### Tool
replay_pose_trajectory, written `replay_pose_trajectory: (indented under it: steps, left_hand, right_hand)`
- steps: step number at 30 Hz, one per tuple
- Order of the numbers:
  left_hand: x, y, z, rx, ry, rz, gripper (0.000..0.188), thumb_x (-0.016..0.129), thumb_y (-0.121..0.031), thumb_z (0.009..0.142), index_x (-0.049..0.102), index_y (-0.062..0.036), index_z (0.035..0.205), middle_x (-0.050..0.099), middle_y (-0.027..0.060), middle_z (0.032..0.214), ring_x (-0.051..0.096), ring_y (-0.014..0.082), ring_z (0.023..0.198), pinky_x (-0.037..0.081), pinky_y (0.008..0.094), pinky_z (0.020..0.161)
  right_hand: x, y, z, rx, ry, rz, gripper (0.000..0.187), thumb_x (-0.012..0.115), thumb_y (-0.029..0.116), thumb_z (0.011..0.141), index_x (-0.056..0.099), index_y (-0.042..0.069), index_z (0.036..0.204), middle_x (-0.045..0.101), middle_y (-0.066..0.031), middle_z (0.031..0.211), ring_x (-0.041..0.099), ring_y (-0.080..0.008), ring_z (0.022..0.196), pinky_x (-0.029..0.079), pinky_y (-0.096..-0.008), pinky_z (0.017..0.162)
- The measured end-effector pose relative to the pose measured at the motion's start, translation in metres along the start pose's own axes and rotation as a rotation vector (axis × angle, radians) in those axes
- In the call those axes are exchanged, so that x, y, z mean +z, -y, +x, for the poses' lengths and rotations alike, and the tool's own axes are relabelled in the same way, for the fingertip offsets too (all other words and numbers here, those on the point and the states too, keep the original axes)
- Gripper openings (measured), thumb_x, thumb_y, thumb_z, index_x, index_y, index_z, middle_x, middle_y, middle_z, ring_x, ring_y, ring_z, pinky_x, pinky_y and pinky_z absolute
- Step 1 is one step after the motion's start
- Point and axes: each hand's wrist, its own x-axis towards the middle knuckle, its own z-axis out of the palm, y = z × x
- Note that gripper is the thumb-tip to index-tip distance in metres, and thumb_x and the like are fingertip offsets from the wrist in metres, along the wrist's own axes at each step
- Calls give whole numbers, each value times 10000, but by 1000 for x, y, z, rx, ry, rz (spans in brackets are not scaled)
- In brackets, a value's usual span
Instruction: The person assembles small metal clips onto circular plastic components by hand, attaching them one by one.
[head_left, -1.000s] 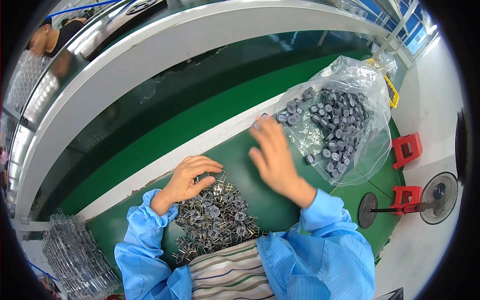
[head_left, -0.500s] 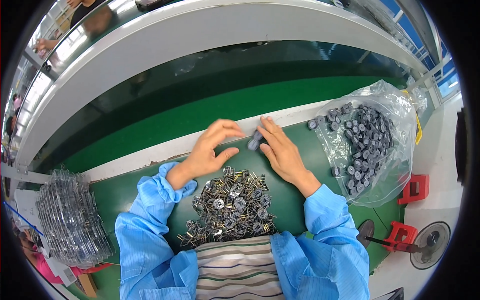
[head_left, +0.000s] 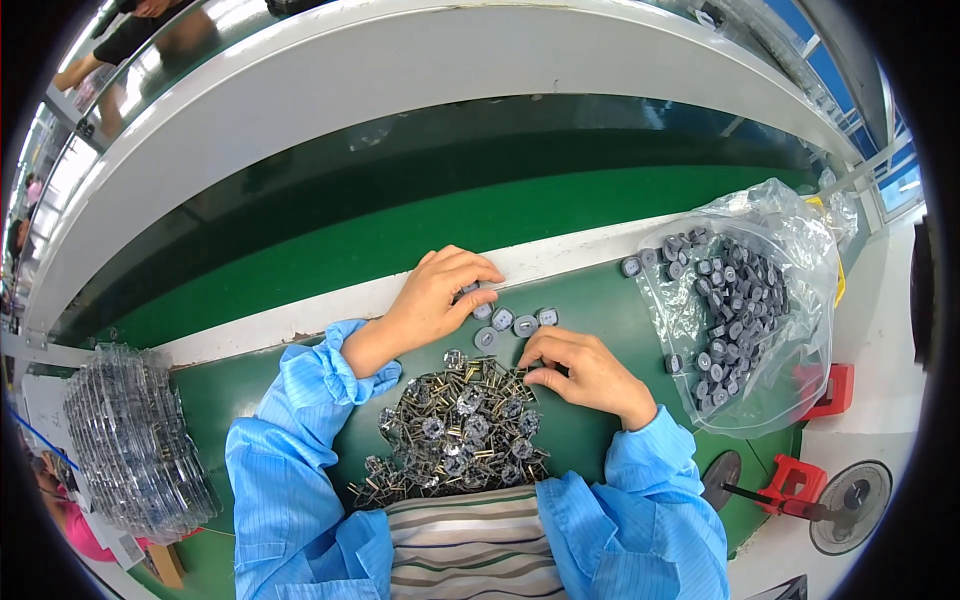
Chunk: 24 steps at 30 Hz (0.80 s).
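Note:
My left hand is closed, with thumb and fingers around a small grey round cap that is partly hidden by them. Several more grey caps lie loose on the green tabletop just right of it. My right hand has its thumb and fingers bent together at the upper right edge of a heap of small parts with metal pins. What those fingertips pinch, if anything, is too small to make out. The heap sits between my forearms, close to my body.
At the right, a clear plastic bag lies open with many grey caps on it. Stacked clear plastic trays stand at the left. A white ledge runs along the table's far side, before a green strip. A fan and red stools are at lower right.
My right hand has moved from the far ledge down to the heap's edge. Grey caps now lie spread between the hands. My left fingers have closed around one cap.

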Motion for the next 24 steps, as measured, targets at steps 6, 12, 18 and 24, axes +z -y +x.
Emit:
replay_pose_trajectory:
  steps: [6,12,18,24]
  left_hand:
    - [-22,-3,1,131,150,-106,373,820,-140,892,747,-151,1258,706,10,1306,608,251,1225,434,406,1018]
    - [-13,-7,-6,18,151,27,473,887,-154,805,744,-123,1255,716,24,1217,636,255,1182,443,413,1004]
    - [-4,-13,-8,-34,60,57,452,867,-221,842,706,-126,1254,705,30,1187,641,258,1123,445,406,964]
    - [-3,-19,-9,-28,67,91,473,860,-257,853,687,-113,1269,692,54,1157,636,269,1117,443,415,970]
  right_hand:
    - [-3,-17,-5,33,-75,-61,110,756,123,950,706,36,993,685,-116,947,695,-335,862,555,-441,740]
    - [-6,-17,0,63,-153,15,110,768,103,937,723,46,1020,700,-95,961,691,-322,843,557,-427,725]
    - [-1,-20,1,-151,-119,-83,177,856,85,846,736,49,970,704,-56,959,669,-232,819,535,-348,671]
    - [-6,-25,4,-127,-431,-284,136,760,-32,837,681,24,932,720,-86,1048,694,-310,938,586,-397,705]
